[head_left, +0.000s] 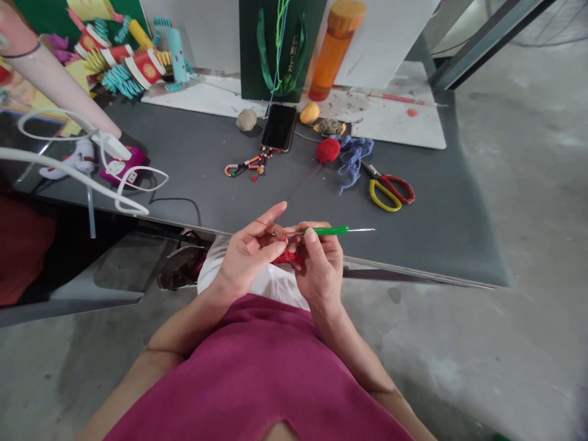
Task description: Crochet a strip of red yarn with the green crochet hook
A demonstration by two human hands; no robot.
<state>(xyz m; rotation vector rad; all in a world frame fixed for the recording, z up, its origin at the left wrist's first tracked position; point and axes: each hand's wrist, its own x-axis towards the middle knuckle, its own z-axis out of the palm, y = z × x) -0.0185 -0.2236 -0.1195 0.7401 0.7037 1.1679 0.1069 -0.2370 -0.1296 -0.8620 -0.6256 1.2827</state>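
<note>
My right hand (319, 263) grips a crochet hook (326, 230) with a green handle and a thin metal tip pointing right. My left hand (250, 251) pinches a small red crocheted piece (288, 257) close to the hook, with red yarn looped over its fingers. Both hands are held together just past the near edge of the grey table (413, 245). A thin strand runs from the left hand up to a ball of red yarn (327, 150) on the table.
On the table lie a black phone (278, 127), a beaded string (248, 164), tangled blue yarn (353, 156) and scissors (390, 190) with red and yellow handles. Further back stand an orange bottle (337, 49) and paper crafts (124, 58). White cables (82, 165) lie at the left.
</note>
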